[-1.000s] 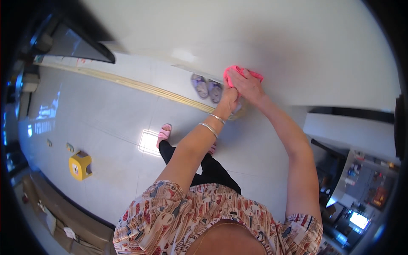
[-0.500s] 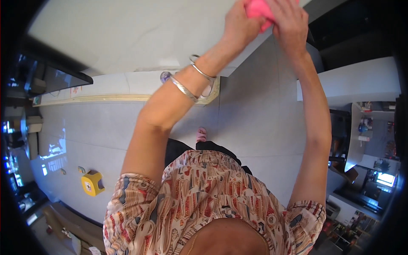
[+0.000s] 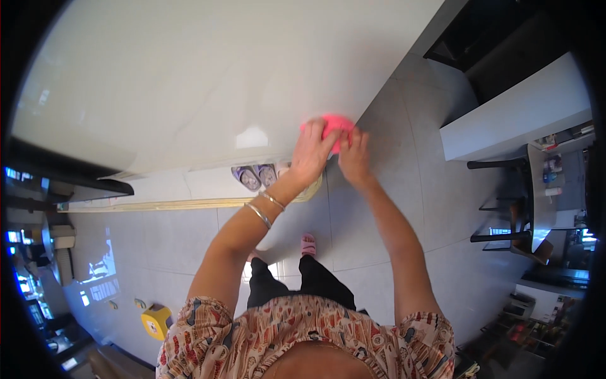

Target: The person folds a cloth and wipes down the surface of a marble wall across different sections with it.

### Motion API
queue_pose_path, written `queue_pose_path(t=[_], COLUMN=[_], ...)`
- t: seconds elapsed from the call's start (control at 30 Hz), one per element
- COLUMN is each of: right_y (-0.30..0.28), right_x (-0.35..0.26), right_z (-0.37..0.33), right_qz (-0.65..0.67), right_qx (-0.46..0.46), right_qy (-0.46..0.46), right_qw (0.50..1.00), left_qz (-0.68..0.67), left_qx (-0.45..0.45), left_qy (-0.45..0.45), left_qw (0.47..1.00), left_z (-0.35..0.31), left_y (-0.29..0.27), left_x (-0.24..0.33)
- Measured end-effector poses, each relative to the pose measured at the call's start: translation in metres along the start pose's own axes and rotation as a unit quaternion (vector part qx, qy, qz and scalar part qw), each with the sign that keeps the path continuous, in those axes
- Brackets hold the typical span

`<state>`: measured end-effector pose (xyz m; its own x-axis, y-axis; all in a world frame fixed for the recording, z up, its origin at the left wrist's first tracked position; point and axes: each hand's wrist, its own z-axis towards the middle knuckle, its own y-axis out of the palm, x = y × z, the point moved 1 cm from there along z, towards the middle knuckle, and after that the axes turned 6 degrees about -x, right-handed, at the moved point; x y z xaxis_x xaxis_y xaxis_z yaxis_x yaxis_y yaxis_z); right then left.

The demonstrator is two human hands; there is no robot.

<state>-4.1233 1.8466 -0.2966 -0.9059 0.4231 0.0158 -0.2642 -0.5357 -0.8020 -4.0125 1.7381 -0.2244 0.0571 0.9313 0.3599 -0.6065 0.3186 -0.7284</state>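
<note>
A bright pink cloth [image 3: 338, 122] is bunched under both hands against a glossy white wall panel [image 3: 208, 76], near the panel's right edge. My left hand [image 3: 308, 151], with two silver bangles on its forearm, grips the cloth's left side with bent fingers. From the right, my right hand [image 3: 355, 161] holds the other side, its fingers curled over the cloth. The two hands sit close together. Just below the left hand, a pair of purple clogs [image 3: 246, 178] rests at the foot of the panel.
A low white ledge with a yellowish edge [image 3: 170, 206] runs along the panel's base. At lower left, a yellow stool [image 3: 156, 321] stands on the grey tiled floor [image 3: 391, 215]. A white counter [image 3: 505, 114] and dark chairs [image 3: 499, 164] are on the right.
Both hands have come down and to the left along the panel with the pink cloth, from the top of the view to near the panel's lower right corner.
</note>
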Motion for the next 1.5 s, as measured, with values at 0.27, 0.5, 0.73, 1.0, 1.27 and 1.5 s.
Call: queue_pose_path(t=[0.27,0.5,0.73,1.0,1.27,1.5], right_y=[0.083,-0.019,-0.181,-0.274,-0.174,-0.121], right_x=[-0.053,-0.071,-0.12,-0.164,-0.168,-0.16], right_z=[-0.056,0.023,0.204,0.349,0.289,0.238], right_qz=[0.175,0.374,0.238,0.092,0.061,0.026], right_qx=[-0.289,-0.254,0.14,0.334,0.211,0.12], right_qy=[0.052,-0.027,-0.238,-0.284,-0.334,-0.36], right_qw=[0.94,0.891,0.931,0.894,0.917,0.925], left_qz=[-0.012,-0.112,0.033,0.342,0.251,0.155], left_qx=[-0.117,-0.002,0.181,0.357,0.309,0.201], left_qy=[-0.191,-0.22,-0.027,0.111,0.103,0.051], left_qw=[0.975,0.969,0.983,0.862,0.912,0.966], left_z=[-0.113,-0.097,0.016,0.131,0.053,0.003], left_y=[0.076,-0.032,-0.245,-0.353,-0.263,-0.238], left_x=[-0.052,-0.037,0.0,-0.035,-0.105,-0.099])
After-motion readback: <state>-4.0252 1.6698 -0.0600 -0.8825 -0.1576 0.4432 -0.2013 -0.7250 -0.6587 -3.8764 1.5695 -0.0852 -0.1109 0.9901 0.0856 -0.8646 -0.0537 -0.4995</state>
